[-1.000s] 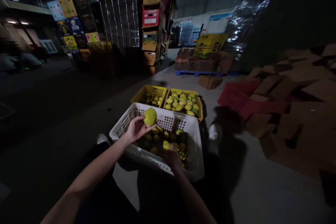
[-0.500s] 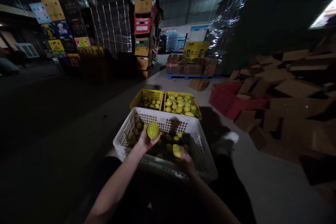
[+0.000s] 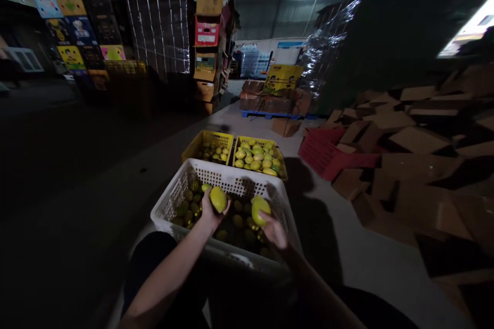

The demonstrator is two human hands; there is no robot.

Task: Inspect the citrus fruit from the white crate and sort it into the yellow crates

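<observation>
A plump yellow lemon (image 3: 218, 199) rests in my left hand (image 3: 209, 217), the fingers curled beneath it. A smaller yellow-green lemon (image 3: 206, 187) shows just behind that hand; whether the hand touches it I cannot tell. My right hand (image 3: 276, 230) grips another lemon (image 3: 261, 210) by its right side, its knobbed end pointing up. Both hands are above a white perforated plastic crate (image 3: 160, 209). Many more lemons (image 3: 238, 222) lie inside it in deep shadow, partly covered by my hands.
Behind the white crate stand two yellow crates, the left one (image 3: 189, 151) part filled and the right one (image 3: 283, 167) heaped with lemons. A red crate (image 3: 320, 154) and piled flattened cardboard (image 3: 417, 164) lie to the right. Stacked boxes (image 3: 208, 31) rise farther back.
My right hand has risen with its lemon and turned it more into view. The left hand has tilted its lemon slightly. The whole view has swung a little to the right.
</observation>
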